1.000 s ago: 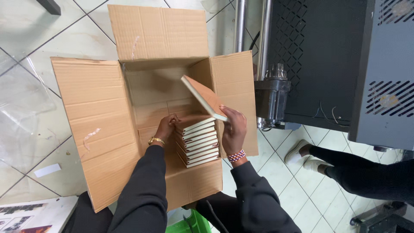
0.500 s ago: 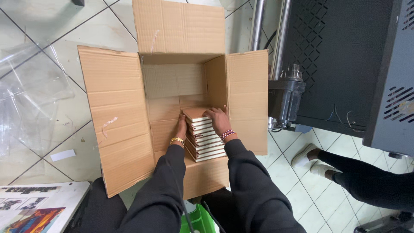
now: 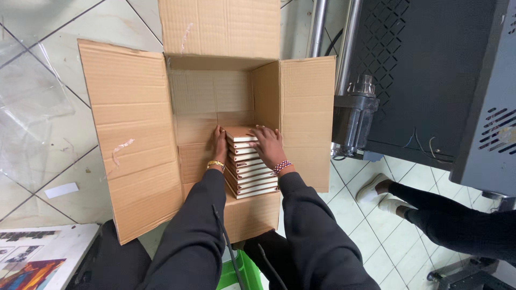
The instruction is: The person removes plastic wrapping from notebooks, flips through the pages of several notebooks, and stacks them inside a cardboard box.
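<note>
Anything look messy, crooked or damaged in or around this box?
Mostly tidy. The stack of notebooks in the cardboard box is stepped, not flush. The left flap has a scuffed, torn patch. A crumpled clear plastic sheet lies on the floor.

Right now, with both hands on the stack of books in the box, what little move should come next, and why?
Probably press the stack of books gently level and snug against the right wall of the cardboard box. The left hand steadies the stack's left side and the right hand lies flat on the top book, while the books below sit slightly stepped, edges not lined up.
</note>
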